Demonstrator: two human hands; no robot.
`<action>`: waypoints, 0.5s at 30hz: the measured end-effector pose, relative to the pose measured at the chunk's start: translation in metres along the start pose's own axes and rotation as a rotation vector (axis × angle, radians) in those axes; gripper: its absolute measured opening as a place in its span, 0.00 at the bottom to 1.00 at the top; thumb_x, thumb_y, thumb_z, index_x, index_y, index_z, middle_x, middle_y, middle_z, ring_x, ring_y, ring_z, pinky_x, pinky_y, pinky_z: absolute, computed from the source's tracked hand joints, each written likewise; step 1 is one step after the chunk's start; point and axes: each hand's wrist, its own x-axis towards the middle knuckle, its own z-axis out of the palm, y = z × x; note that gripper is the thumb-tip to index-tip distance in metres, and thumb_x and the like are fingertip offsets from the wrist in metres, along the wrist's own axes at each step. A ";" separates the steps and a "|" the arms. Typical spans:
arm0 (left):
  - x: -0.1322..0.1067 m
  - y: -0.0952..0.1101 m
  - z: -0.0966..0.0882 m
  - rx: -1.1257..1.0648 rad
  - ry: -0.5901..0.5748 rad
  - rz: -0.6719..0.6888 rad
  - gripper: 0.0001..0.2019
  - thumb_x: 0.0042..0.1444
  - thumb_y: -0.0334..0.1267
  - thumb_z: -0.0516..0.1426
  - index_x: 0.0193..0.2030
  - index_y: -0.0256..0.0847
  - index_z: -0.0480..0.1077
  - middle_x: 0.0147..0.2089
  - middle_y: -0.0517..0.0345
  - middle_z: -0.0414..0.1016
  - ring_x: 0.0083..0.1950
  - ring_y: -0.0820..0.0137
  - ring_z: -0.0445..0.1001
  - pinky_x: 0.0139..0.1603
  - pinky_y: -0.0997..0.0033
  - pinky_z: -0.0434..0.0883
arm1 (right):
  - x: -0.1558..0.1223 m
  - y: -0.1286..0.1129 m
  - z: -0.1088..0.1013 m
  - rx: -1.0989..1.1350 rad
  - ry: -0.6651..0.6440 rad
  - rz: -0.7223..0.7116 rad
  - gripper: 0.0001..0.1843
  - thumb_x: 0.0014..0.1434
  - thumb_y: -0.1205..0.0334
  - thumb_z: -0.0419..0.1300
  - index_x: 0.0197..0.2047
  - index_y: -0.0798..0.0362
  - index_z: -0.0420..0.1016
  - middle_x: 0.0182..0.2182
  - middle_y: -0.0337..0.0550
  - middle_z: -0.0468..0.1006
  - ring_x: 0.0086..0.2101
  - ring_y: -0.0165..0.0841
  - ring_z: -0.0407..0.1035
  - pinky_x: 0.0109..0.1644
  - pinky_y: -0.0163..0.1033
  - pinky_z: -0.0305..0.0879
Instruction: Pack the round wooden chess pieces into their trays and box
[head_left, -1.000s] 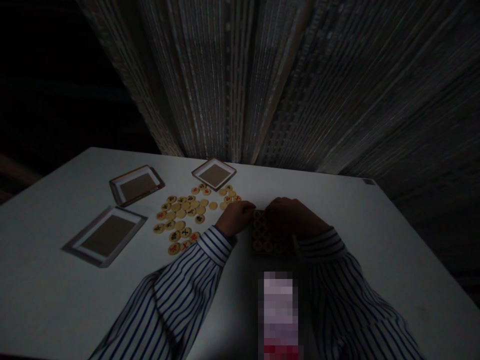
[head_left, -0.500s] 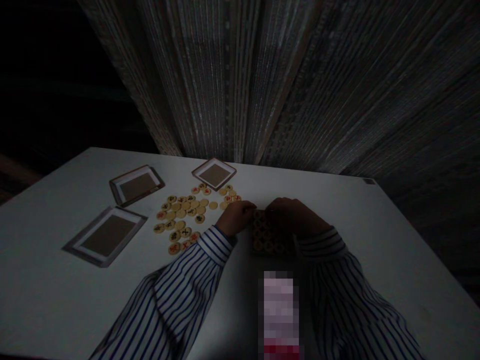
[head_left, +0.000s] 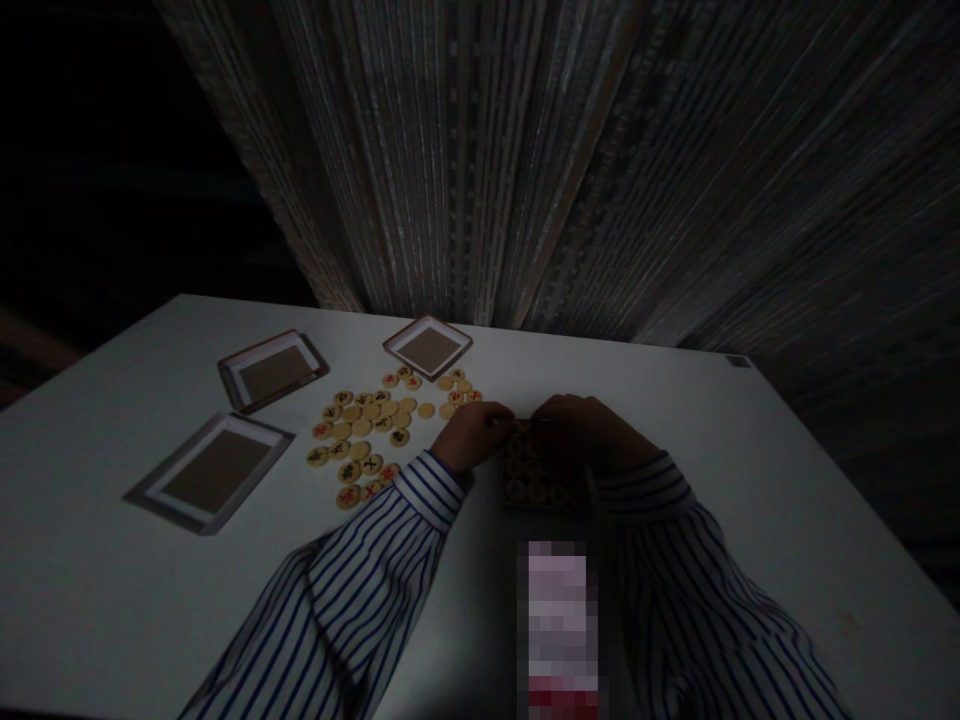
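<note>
A small dark box stands on the table in front of me, with round Chinese chess pieces lying in rows inside. At its far left corner is my left hand, fingers curled in a pinch; what they hold, if anything, is too dark to tell. My right hand bends over the far right part of the box, closed, its fingertips close to those of the left. It covers some of the pieces, and its grip is hidden in shadow. Left of the box, many loose chess pieces with red or black characters are scattered.
Three shallow open box parts lie beyond and left of the loose pieces: a near-left one, a far-left one and a far-middle one. Behind the white table hangs a string curtain. The room is dim.
Both hands stay at the far side of the box, with only slight finger movement. The loose pieces and box parts have not moved.
</note>
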 end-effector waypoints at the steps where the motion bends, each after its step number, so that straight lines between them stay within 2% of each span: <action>1: 0.000 -0.001 0.000 -0.003 0.002 -0.003 0.12 0.51 0.38 0.54 0.38 0.36 0.74 0.35 0.53 0.78 0.35 0.69 0.74 0.38 0.72 0.69 | 0.000 0.000 0.000 -0.002 -0.002 -0.002 0.13 0.58 0.63 0.50 0.42 0.51 0.73 0.39 0.47 0.74 0.39 0.33 0.68 0.39 0.36 0.61; 8: 0.000 0.001 -0.002 -0.018 -0.031 0.015 0.12 0.51 0.34 0.53 0.38 0.37 0.75 0.35 0.53 0.78 0.35 0.69 0.74 0.37 0.73 0.69 | -0.001 0.000 0.000 -0.017 -0.004 -0.010 0.13 0.58 0.62 0.50 0.43 0.51 0.72 0.39 0.46 0.74 0.39 0.32 0.68 0.40 0.35 0.60; 15: 0.000 0.002 -0.002 -0.031 -0.066 0.027 0.13 0.52 0.32 0.51 0.40 0.37 0.75 0.36 0.53 0.78 0.36 0.69 0.74 0.38 0.73 0.69 | 0.001 -0.001 -0.002 -0.067 -0.028 -0.009 0.13 0.58 0.63 0.48 0.40 0.52 0.73 0.37 0.47 0.75 0.36 0.33 0.69 0.35 0.36 0.61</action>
